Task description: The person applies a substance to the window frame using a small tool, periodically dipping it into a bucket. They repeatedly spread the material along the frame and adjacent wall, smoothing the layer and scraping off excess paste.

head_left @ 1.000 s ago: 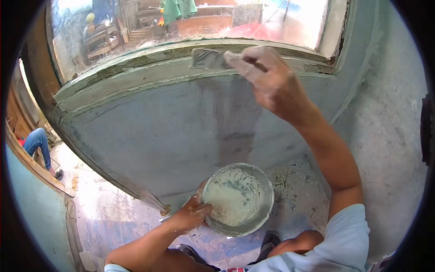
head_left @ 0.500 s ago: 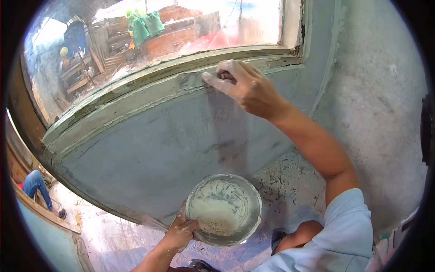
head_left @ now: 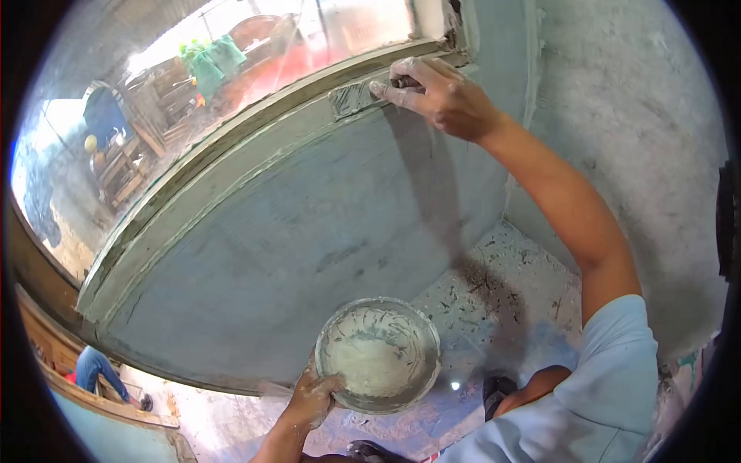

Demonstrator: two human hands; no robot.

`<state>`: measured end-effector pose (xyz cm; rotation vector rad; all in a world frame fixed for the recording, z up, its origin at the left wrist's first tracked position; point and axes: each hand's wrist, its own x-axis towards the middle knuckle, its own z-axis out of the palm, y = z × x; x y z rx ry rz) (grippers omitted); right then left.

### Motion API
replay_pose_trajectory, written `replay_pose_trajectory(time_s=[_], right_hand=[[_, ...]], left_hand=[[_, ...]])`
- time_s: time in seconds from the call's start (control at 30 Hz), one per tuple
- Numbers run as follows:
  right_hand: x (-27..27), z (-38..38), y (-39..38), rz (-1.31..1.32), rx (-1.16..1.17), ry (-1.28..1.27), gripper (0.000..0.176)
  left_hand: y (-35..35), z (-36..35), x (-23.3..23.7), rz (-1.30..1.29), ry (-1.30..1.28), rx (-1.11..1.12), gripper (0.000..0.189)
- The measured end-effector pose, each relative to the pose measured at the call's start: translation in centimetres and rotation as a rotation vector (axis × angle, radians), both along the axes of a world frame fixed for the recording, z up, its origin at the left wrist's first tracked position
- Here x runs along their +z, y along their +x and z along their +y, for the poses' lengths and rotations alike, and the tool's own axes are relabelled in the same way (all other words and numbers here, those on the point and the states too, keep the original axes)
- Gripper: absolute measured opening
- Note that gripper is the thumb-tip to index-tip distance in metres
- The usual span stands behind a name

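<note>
My right hand (head_left: 448,96), its fingers smeared with pale paste, is closed around a putty knife (head_left: 353,100). The flat, streaked blade lies along the ledge (head_left: 255,158) under the window, pointing left from my fingers. Low in the view, my left hand (head_left: 315,397) grips the near left rim of a round metal bowl (head_left: 436,351), thumb over the edge. Pale, creamy putty (head_left: 374,359) coats the bowl's bottom, with streaks up its inner wall. A pale, thin flat piece (head_left: 276,390) shows just left of my left hand, its kind unclear.
Below the ledge is a grey wall panel (head_left: 255,247), meeting a rough plastered wall (head_left: 617,116) at right. Debris (head_left: 494,285) litters the floor corner. Beyond the glass stand wooden furniture and a green cloth (head_left: 216,65). A person's jeans-clad leg (head_left: 100,374) shows at lower left.
My right hand has slid the putty knife rightward along the ledge, nearer the window corner. The camera view has turned right. The bowl stays in my left hand.
</note>
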<state>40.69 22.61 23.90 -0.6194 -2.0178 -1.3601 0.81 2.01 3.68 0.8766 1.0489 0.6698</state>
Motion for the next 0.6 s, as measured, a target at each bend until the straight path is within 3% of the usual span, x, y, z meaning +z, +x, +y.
replay_pose_trajectory(time_s=[0.17,0.27,0.37,0.47,0.53,0.57,0.6], right_hand=[[-0.3,1.0,4.9,0.032,-0.049,0.018,0.045],[-1.3,1.9,9.3,0.038,-0.099,0.136,0.053],[-3.6,-0.5,12.3,0.28,-0.108,0.108,0.05],[-9.6,-4.6,11.3,0.572,0.0,0.114,0.042],[-14.8,-7.8,9.4,0.638,0.135,-0.114,0.031],[-17.5,-9.0,8.2,0.659,0.222,-0.261,0.037],[-19.1,-10.7,6.7,0.494,0.12,-0.264,0.044]], left_hand=[[-0.1,0.0,-0.9,-0.122,-0.023,0.091,0.079],[-0.8,0.4,-1.1,0.015,-0.041,0.017,0.074],[0.5,-0.1,0.0,0.018,0.004,0.119,0.07],[0.2,-0.3,-0.4,-0.002,-0.044,0.122,0.068],[0.3,-0.7,-1.1,-0.011,-0.024,0.146,0.069],[-0.3,-0.7,-2.4,-0.016,-0.022,0.173,0.07],[-0.4,-0.7,-3.1,-0.019,-0.025,0.199,0.071]])
